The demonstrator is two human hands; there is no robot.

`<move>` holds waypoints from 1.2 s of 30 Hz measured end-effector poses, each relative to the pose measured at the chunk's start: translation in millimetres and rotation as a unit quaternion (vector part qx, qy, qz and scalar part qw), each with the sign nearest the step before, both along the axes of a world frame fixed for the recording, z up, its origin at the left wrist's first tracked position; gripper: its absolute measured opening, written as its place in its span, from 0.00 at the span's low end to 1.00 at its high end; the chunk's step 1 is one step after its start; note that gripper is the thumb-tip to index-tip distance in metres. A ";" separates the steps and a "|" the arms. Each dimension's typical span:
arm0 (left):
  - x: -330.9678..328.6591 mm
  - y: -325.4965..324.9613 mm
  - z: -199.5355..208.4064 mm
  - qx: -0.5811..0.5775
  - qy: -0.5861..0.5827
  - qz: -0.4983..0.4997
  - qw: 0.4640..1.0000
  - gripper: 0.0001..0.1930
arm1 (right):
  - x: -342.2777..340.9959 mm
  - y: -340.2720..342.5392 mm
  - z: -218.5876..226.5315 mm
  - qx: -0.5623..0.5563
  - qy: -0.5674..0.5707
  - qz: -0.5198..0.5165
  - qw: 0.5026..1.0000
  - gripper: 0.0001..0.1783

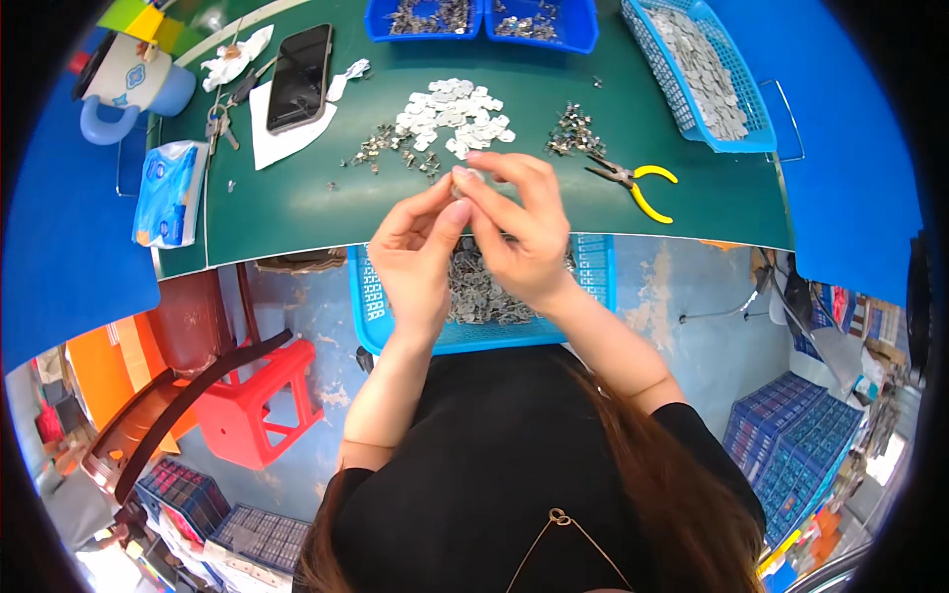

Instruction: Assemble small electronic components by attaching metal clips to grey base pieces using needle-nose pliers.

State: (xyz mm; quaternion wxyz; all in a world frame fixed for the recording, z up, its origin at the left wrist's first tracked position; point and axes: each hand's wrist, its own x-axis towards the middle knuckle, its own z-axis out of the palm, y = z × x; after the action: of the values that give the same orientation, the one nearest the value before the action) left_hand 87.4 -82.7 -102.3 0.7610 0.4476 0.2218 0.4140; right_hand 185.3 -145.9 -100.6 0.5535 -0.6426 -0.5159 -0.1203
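Observation:
My left hand (420,247) and my right hand (522,222) meet at the fingertips over the front edge of the green table. Pinched between them is a small pale piece (465,178), mostly covered by the fingers. Just beyond the hands lies a heap of flat white pieces (450,111). Small metal clips (376,144) are scattered to its left, and another pile of metal clips (573,131) sits to its right. Below my hands, a light blue basket (371,296) holds many grey metal parts (484,287).
Yellow-handled pliers (633,183) lie at the right. Two blue bins (425,38) of metal parts stand at the back, with a light blue basket (707,119) at back right. On the left are a phone (300,77), keys (219,127), a tissue pack (170,193) and a mug (133,89).

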 end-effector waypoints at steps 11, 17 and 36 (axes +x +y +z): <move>-3.5 14.6 -10.3 -0.124 -0.018 -0.055 0.991 0.09 | 131.4 -21.9 -6.9 -0.189 0.058 -0.186 0.962 0.08; -0.3 10.2 -8.3 -0.098 0.018 -0.065 0.993 0.10 | 182.0 -23.2 -14.4 -0.246 0.007 -0.234 0.941 0.11; 5.6 9.7 -7.5 -0.057 0.051 -0.055 0.996 0.11 | 172.5 -24.1 -6.3 -0.280 -0.007 -0.198 0.939 0.11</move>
State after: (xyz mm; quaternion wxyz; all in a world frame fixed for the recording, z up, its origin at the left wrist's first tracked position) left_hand 92.9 -73.0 -109.8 0.7943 0.4357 0.2588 0.3351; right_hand 357.8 -170.0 -106.9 0.3126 -0.8598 -0.3953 -0.0826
